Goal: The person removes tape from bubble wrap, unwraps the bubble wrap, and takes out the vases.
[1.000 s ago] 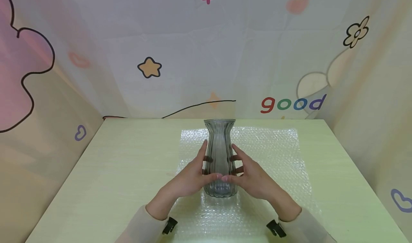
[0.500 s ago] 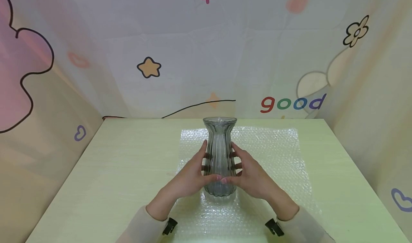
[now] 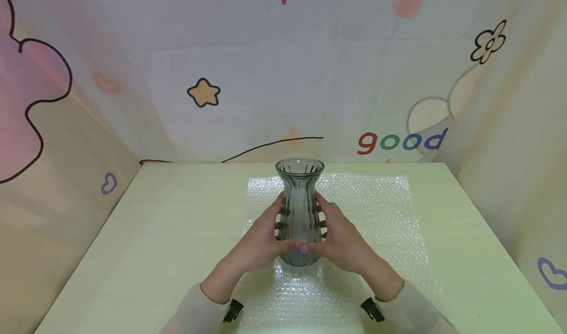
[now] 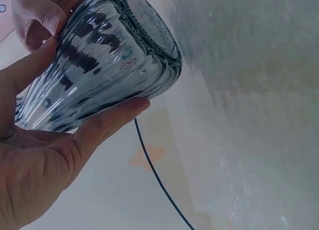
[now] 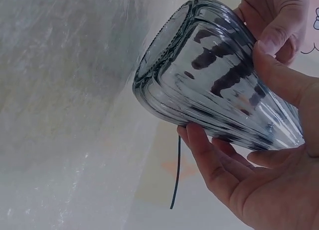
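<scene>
A ribbed, clear grey glass vase [image 3: 300, 216] with a flared rim stands between both hands in the head view, its mouth slightly toward me. My left hand [image 3: 261, 240] grips its left side and my right hand [image 3: 343, 238] its right side. Both thumbs meet across the near face, low on the body. In the left wrist view the vase's round base [image 4: 154, 23] shows, raised off the bubble wrap [image 4: 259, 100]. The right wrist view shows fingers [image 5: 204, 155] curled under the glass. Some fingers hide behind the vase.
A sheet of bubble wrap [image 3: 372, 216] lies flat on the pale table [image 3: 177, 216] beneath the vase. A printed cloth backdrop [image 3: 274, 78] rises behind the table and along both sides. Black clips [image 3: 233, 311] sit at both sleeve cuffs.
The vase has tilted so that its mouth now shows as an open oval. It has shifted slightly left and up in the view, with the right hand moving left along with it.
</scene>
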The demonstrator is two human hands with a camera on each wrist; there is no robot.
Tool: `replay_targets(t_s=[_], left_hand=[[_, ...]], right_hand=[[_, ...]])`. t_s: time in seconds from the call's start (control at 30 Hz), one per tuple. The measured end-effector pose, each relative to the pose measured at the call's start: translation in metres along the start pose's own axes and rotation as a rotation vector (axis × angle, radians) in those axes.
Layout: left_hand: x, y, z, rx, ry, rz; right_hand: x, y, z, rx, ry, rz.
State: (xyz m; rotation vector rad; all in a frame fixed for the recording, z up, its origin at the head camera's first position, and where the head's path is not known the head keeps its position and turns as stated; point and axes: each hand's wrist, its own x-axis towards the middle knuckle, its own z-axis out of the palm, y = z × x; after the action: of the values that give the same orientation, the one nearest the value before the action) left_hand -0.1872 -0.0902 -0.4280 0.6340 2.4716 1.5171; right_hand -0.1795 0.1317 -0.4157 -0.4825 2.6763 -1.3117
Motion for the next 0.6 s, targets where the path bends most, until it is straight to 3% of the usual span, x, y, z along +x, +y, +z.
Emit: replay_targets(t_s=[0.33, 0.6], left_hand=[[-0.001, -0.001, -0.004, -0.007, 0.058, -0.056], [-0.001, 0.000, -0.008, 0.016, 0.111, -0.042]], right_hand=[[0.006, -0.003, 0.007, -0.087, 0.037, -0.061], [0.012, -0.005, 0.013, -0.113, 0.075, -0.098]])
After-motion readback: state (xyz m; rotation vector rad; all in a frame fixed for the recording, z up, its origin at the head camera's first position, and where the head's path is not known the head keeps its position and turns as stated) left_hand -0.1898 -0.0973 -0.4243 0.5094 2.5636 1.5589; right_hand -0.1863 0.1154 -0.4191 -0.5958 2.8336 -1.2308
